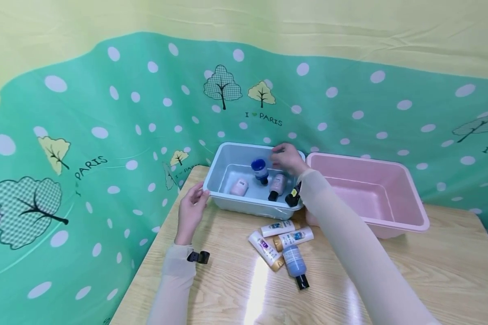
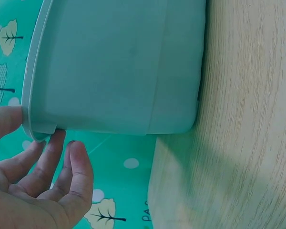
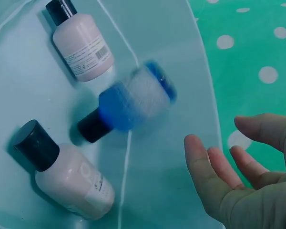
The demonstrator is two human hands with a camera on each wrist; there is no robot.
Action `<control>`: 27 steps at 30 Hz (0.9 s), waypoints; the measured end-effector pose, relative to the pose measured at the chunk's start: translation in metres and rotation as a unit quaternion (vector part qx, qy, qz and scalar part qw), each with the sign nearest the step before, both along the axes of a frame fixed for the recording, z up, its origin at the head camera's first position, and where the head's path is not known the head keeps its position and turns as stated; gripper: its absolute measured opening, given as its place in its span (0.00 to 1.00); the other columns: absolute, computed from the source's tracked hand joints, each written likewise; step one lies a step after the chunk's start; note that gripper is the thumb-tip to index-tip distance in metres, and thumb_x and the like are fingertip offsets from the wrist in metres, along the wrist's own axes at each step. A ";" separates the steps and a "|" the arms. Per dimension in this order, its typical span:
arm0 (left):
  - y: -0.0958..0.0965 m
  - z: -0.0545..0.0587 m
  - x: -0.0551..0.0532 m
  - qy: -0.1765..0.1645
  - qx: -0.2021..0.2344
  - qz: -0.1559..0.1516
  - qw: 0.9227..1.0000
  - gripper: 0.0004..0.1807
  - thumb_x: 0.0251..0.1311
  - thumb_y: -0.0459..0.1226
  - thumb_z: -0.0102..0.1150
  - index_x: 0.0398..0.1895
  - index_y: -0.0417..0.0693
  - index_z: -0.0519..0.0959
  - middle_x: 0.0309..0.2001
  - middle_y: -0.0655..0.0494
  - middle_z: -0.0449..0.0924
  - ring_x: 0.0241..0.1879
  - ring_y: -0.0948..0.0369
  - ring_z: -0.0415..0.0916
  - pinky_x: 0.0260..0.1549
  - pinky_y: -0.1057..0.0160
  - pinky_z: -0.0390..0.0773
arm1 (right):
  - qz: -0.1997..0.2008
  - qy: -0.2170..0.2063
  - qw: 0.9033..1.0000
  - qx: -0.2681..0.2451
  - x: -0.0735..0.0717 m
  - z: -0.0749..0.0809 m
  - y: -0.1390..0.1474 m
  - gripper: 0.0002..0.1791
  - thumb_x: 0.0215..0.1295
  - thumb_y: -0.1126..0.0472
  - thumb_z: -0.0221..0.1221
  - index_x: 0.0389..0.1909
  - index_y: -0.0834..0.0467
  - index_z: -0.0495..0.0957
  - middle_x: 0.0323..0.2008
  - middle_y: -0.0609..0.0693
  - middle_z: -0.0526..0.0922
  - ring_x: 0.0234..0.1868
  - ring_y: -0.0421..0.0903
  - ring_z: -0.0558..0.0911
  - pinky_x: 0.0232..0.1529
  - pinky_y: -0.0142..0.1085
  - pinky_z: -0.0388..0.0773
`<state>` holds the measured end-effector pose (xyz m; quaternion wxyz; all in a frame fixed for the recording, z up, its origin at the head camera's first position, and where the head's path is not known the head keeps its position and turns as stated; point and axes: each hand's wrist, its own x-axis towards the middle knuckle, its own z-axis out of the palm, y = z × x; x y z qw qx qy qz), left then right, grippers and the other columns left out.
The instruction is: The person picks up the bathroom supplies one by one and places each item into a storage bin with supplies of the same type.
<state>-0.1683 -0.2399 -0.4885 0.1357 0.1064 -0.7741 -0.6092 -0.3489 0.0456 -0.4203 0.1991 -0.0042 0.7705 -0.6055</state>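
Note:
My left hand [image 1: 191,212] pinches the left rim of the light blue basin [image 1: 244,204], thumb above and fingertips under the lip in the left wrist view. Inside the basin a blue bottle [image 1: 260,169] tilts with its black cap downward; it is blurred in the right wrist view. Apart from it, over the basin's back right side, my right hand [image 1: 288,159] has its fingers spread and nothing between them. Two pale pink bottles with black caps lie on the basin floor: one pink bottle [image 3: 83,47] farther off, another pink bottle [image 3: 76,181] nearer the right hand.
A pink basin [image 1: 394,224] stands directly right of the blue one. In front lie white tubes [image 1: 265,250] with gold caps and a blue bottle [image 1: 294,262] with a black cap on the wooden table [image 1: 223,280]. A patterned green curtain [image 1: 146,113] hangs behind and at the left.

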 end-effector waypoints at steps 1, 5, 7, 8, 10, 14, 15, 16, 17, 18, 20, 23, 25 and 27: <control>0.000 0.000 0.000 0.001 -0.001 0.000 1.000 0.26 0.70 0.47 0.59 0.67 0.48 0.74 0.54 0.43 0.81 0.49 0.53 0.77 0.40 0.69 0.82 | -0.002 -0.001 1.000 -0.010 0.001 0.002 0.001 0.22 0.70 0.69 0.59 0.63 0.67 0.68 0.56 0.64 0.74 0.56 0.64 0.77 0.54 0.48 0.81; -0.001 -0.002 -0.001 0.003 0.001 0.002 1.000 0.25 0.71 0.46 0.60 0.67 0.47 0.74 0.54 0.42 0.81 0.49 0.52 0.78 0.39 0.71 0.81 | 0.011 0.008 0.999 -0.034 0.011 0.015 0.004 0.22 0.71 0.67 0.58 0.64 0.64 0.69 0.56 0.65 0.75 0.58 0.66 0.76 0.55 0.50 0.80; -0.001 -0.002 -0.001 0.002 0.000 0.003 1.000 0.25 0.71 0.46 0.60 0.67 0.46 0.74 0.54 0.42 0.81 0.49 0.52 0.78 0.38 0.71 0.81 | 0.026 0.029 0.999 -0.025 0.020 0.024 0.007 0.22 0.71 0.65 0.59 0.64 0.63 0.70 0.56 0.65 0.76 0.57 0.64 0.78 0.54 0.49 0.80; -0.001 -0.002 -0.001 0.001 0.000 0.004 1.000 0.26 0.70 0.46 0.60 0.67 0.46 0.74 0.54 0.42 0.81 0.49 0.53 0.78 0.38 0.70 0.81 | 0.034 0.046 0.998 -0.016 0.026 0.029 0.009 0.23 0.71 0.64 0.60 0.64 0.62 0.70 0.55 0.65 0.76 0.55 0.62 0.79 0.53 0.48 0.81; -0.001 -0.001 0.000 -0.001 0.000 0.005 1.000 0.26 0.70 0.46 0.60 0.67 0.47 0.74 0.54 0.43 0.81 0.49 0.53 0.78 0.38 0.70 0.82 | 0.047 0.085 0.995 0.003 0.039 0.039 0.015 0.24 0.71 0.61 0.61 0.64 0.61 0.70 0.54 0.63 0.77 0.52 0.59 0.81 0.51 0.45 0.83; -0.001 0.000 0.000 -0.001 -0.005 0.003 1.000 0.26 0.70 0.47 0.60 0.67 0.48 0.74 0.54 0.44 0.81 0.49 0.53 0.78 0.39 0.68 0.82 | 0.064 0.169 0.983 0.025 0.069 0.053 0.027 0.26 0.70 0.58 0.63 0.65 0.61 0.70 0.51 0.59 0.79 0.47 0.55 0.82 0.45 0.40 0.85; -0.001 0.000 0.000 -0.002 -0.008 0.004 1.000 0.26 0.70 0.48 0.60 0.67 0.48 0.74 0.54 0.44 0.81 0.50 0.53 0.78 0.40 0.69 0.82 | 0.068 0.184 0.980 0.024 0.076 0.056 0.029 0.26 0.70 0.58 0.63 0.65 0.61 0.70 0.51 0.59 0.79 0.47 0.55 0.82 0.45 0.40 0.85; -0.002 0.001 0.000 -0.003 -0.010 0.004 1.000 0.26 0.70 0.48 0.60 0.68 0.49 0.74 0.54 0.45 0.81 0.50 0.54 0.78 0.40 0.69 0.82 | 0.071 0.195 0.978 0.022 0.084 0.058 0.032 0.26 0.70 0.58 0.63 0.65 0.60 0.70 0.51 0.58 0.79 0.48 0.55 0.82 0.44 0.40 0.85; -0.002 0.000 0.000 -0.003 -0.011 0.005 1.000 0.26 0.70 0.48 0.60 0.68 0.49 0.74 0.54 0.45 0.81 0.50 0.54 0.78 0.40 0.68 0.82 | 0.074 0.205 0.976 0.020 0.092 0.059 0.034 0.26 0.70 0.58 0.63 0.65 0.60 0.70 0.51 0.58 0.79 0.48 0.56 0.82 0.44 0.40 0.85; -0.003 0.000 0.000 -0.004 -0.011 0.005 1.000 0.26 0.70 0.48 0.59 0.68 0.49 0.74 0.54 0.46 0.81 0.49 0.55 0.78 0.41 0.68 0.82 | 0.076 0.214 0.974 0.020 0.100 0.060 0.037 0.25 0.70 0.59 0.63 0.65 0.60 0.70 0.52 0.58 0.79 0.48 0.56 0.82 0.44 0.40 0.85; -0.003 0.000 0.000 -0.005 -0.009 0.006 1.000 0.26 0.70 0.48 0.60 0.67 0.50 0.74 0.54 0.47 0.81 0.49 0.55 0.78 0.41 0.68 0.82 | 0.081 0.228 0.970 0.020 0.115 0.060 0.042 0.24 0.70 0.59 0.63 0.65 0.59 0.71 0.52 0.57 0.79 0.48 0.55 0.82 0.44 0.40 0.85; -0.002 0.000 0.000 -0.005 -0.002 0.002 1.000 0.25 0.70 0.47 0.60 0.67 0.49 0.74 0.54 0.46 0.81 0.49 0.55 0.78 0.41 0.67 0.82 | 0.083 0.245 0.966 0.016 0.136 0.055 0.053 0.24 0.70 0.60 0.63 0.64 0.59 0.71 0.52 0.57 0.79 0.47 0.53 0.82 0.44 0.41 0.85; -0.001 0.001 0.000 -0.006 -0.001 0.002 1.000 0.26 0.70 0.47 0.60 0.67 0.48 0.74 0.54 0.45 0.81 0.49 0.54 0.78 0.41 0.67 0.83 | 0.084 0.249 0.965 0.009 0.149 0.048 0.061 0.24 0.70 0.61 0.63 0.64 0.60 0.71 0.51 0.58 0.80 0.46 0.52 0.83 0.44 0.41 0.85; -0.001 0.001 0.001 -0.008 -0.002 0.000 1.000 0.26 0.70 0.47 0.60 0.68 0.47 0.73 0.54 0.45 0.81 0.49 0.54 0.78 0.40 0.68 0.82 | 0.080 0.249 0.965 0.005 0.161 0.041 0.070 0.24 0.69 0.61 0.64 0.64 0.61 0.71 0.51 0.58 0.81 0.46 0.53 0.83 0.44 0.41 0.85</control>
